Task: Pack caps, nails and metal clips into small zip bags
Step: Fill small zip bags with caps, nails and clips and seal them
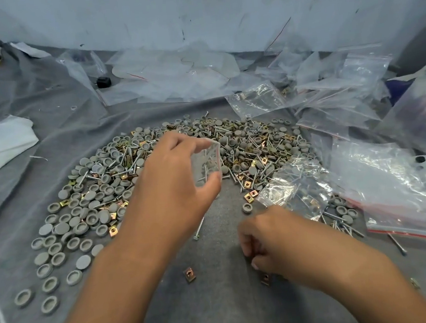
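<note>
Pinching a small zip bag [206, 162] between thumb and fingertips, the left hand [174, 180] is held above the grey cloth [220, 303], the bag hanging upright with a few nails dimly seen inside. Beyond and to the left of that hand a broad heap of grey caps [82, 218], nails [138, 158] and brass-coloured metal clips [249, 197] is spread in an arc, its near edge ragged. The right hand [264, 245] is lowered to the cloth with fingers curled inward; something small appears to be nipped at the fingertips, though blur prevents this from being told for certain. One loose clip [189, 274] is seen just left of that hand, another [265, 278] touching or nearly touching its thumb side. A single nail [199, 227] lies between the two hands. Bare cloth is left open between the forearms and toward the near edge. To the right of the right hand a filled bag [292, 190] and a pile of clear zip bags [391, 191] crowd the cloth. A white folded sheet [2, 142] lies far left.
</note>
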{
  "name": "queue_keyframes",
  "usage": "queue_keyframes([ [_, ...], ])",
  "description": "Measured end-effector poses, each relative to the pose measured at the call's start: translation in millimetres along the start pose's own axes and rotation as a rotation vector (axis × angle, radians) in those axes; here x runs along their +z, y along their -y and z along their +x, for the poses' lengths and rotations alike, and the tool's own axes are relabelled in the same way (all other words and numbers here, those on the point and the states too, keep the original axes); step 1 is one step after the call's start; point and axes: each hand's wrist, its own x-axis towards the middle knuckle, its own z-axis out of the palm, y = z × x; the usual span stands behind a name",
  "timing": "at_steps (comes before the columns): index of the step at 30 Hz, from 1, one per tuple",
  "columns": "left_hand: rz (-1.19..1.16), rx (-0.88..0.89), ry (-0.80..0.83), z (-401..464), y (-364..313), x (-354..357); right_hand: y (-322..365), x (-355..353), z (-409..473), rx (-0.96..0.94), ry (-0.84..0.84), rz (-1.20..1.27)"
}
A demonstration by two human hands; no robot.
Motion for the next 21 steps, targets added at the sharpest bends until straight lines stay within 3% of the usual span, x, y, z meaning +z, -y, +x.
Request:
queue_keyframes([
  [6,0.002,0.009,-0.004,0.8,2.0,0.8,1.3,4.1,-2.7,-0.031,-0.015,0.002],
  [9,0.007,0.02,0.008,0.1,1.4,3.0,-9.0,-5.5,2.1,-0.093,-0.099,0.04],
  [11,-0.01,0.024,0.01,-0.5,0.9,4.7,-17.6,-15.2,5.4,-0.11,-0.292,0.117],
  [15,0.014,0.059,0.025,0.4,-0.6,8.5,-16.1,-25.1,12.8,-0.315,-0.928,0.432],
  [18,0.048,0.09,0.053,0.3,-3.3,10.1,-4.0,-22.5,22.2,-0.438,-1.022,0.401],
  [21,0.037,0.101,0.062,1.7,-3.7,9.6,1.7,-17.2,30.8,-0.416,-1.014,0.211],
])
